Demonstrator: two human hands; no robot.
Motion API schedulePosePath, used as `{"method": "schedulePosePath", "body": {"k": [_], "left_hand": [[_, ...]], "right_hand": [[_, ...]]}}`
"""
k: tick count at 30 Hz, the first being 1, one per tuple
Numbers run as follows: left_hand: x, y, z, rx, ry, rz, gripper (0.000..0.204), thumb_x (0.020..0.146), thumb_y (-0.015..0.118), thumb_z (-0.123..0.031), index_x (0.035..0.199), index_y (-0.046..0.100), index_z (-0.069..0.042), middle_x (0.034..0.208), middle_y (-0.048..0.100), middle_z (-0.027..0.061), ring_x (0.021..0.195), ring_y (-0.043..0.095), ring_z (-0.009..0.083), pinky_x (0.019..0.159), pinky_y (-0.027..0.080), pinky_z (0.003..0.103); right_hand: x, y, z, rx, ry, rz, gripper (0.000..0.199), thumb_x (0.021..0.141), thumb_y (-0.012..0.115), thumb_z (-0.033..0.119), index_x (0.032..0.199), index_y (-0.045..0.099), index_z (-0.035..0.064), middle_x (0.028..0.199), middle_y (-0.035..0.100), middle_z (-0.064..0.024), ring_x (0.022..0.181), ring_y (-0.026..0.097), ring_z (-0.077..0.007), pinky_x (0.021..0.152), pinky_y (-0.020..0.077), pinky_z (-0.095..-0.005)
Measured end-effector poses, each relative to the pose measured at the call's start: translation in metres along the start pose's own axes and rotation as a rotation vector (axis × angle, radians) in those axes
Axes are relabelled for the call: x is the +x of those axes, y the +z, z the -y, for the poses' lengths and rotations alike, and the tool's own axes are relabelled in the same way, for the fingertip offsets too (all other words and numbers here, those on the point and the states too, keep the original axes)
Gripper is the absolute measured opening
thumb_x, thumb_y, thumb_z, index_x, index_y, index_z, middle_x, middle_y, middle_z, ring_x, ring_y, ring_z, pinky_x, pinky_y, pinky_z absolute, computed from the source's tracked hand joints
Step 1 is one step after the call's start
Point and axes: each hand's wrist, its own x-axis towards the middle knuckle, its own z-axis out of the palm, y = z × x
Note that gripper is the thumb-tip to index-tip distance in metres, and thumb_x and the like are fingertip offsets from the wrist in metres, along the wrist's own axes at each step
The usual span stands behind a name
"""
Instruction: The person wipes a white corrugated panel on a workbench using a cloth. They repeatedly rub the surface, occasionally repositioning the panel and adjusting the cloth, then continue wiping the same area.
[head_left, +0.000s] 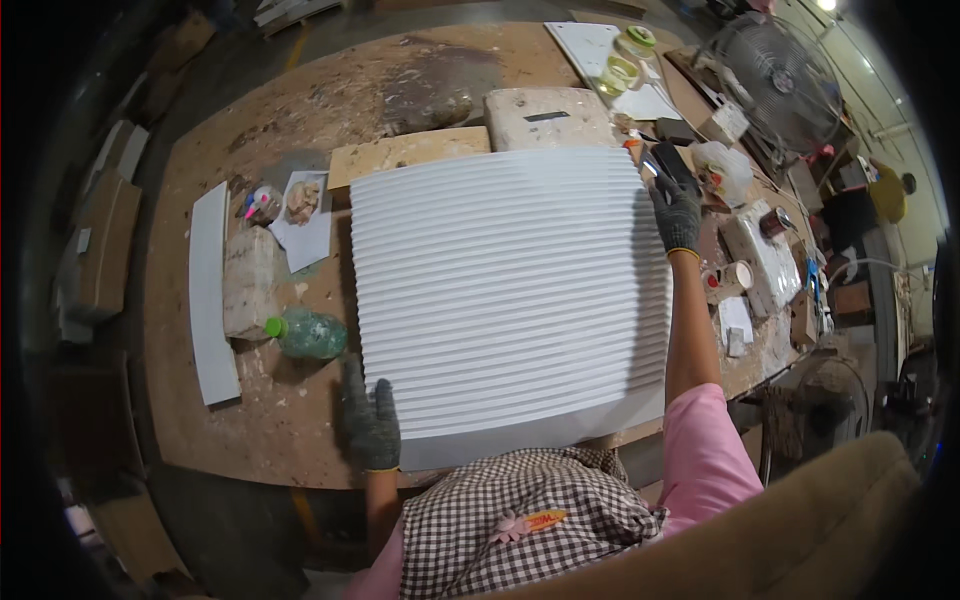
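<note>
A large white ribbed panel point(510, 290) lies in front of me, its ridges running from left to right. My left hand point(370, 420), in a dark grey glove, is at the panel's near left corner with thumb and fingers apart, holding nothing. At the far right corner, my right hand point(677, 215), gloved alike, has its fingers bent around a small shiny metal piece point(650, 168) whose kind I cannot make out. A black object point(675, 165) lies right beside those fingers. Beneath the panel's near edge shows a smooth grey-white sheet point(530, 435).
Left of the panel are a green-capped bottle point(312, 334), a wrapped block point(250, 283) and a white strip point(210, 295). Behind it sit a beige board point(405, 155) and another wrapped block point(550, 118). A cup point(738, 275), plastic bag point(722, 170) and fan point(780, 80) stand right.
</note>
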Motion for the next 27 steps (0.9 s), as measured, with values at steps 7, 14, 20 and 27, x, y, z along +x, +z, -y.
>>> {"method": "schedulePosePath", "body": {"k": [7,14,20,27], "left_hand": [[0.014,-0.009,-0.028,0.002,-0.253,0.255,0.055,0.102,0.060,-0.030,0.150,0.049,-0.005,0.137,0.061,0.0263,0.121,0.062,0.0415,0.100,0.050,0.047],[0.017,-0.008,-0.030,0.174,-0.338,0.232,0.051,0.102,0.057,-0.036,0.141,0.056,-0.003,0.130,0.065,0.0264,0.117,0.064,0.0429,0.097,0.052,0.048],[0.009,-0.005,-0.015,0.198,-0.366,0.187,0.041,0.103,0.054,-0.039,0.115,0.068,-0.002,0.101,0.071,0.0249,0.091,0.068,0.0445,0.081,0.053,0.052],[-0.002,0.010,0.004,0.168,-0.304,0.164,0.040,0.104,0.054,-0.039,0.116,0.067,-0.003,0.095,0.071,0.0242,0.084,0.067,0.0439,0.075,0.053,0.052]], "right_hand": [[-0.054,0.119,0.250,0.163,-0.281,0.348,0.015,0.095,0.060,0.021,0.094,0.069,0.0098,0.078,0.064,-0.0165,0.079,0.060,-0.0368,0.068,0.0463,-0.0508],[-0.056,0.170,0.361,0.398,-0.390,0.546,0.016,0.088,0.064,0.024,0.096,0.072,0.0139,0.091,0.065,-0.0180,0.089,0.062,-0.0371,0.077,0.0501,-0.0508],[-0.025,0.125,0.190,0.325,-0.071,0.370,0.019,0.091,0.072,0.028,0.094,0.079,0.0107,0.079,0.067,-0.0167,0.068,0.060,-0.0330,0.061,0.0436,-0.0472],[-0.041,0.163,0.294,0.333,-0.296,0.367,0.014,0.091,0.064,0.021,0.101,0.071,0.0124,0.087,0.064,-0.0163,0.085,0.059,-0.0372,0.072,0.0461,-0.0501]]}}
